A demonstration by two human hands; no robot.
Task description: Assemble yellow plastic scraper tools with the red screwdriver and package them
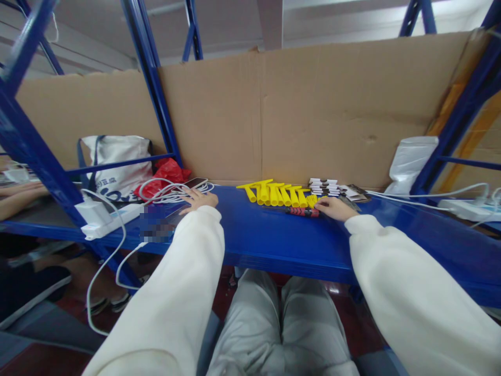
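Yellow T-shaped pieces (274,194) lie in a close row by the middle of the back edge of the blue bench (270,235), and your right hand (335,207) reaches to the row's right end. That grip has its fingertips drawn in beside the last piece and the red-and-black tool (304,212); whether it is clamped on either, you cannot tell from this view. Your left hand (201,200) has its grip apart, fingers spread beside the coiled white cable (166,193).

A light pinch probably serves you best, since a sideways nudge could disturb the neighbouring pieces. Keep your knuckles clear of the white packets (324,187) behind the row, and your left fingers out of the cable loops, which might snag.

Bare blue surface runs to the front edge. Cardboard (211,115) walls the back edge, a white plastic bag (407,164) stands toward the back right corner, and a power strip (113,219) sits at the left end. Past it, another person's forearm (15,201) shows.
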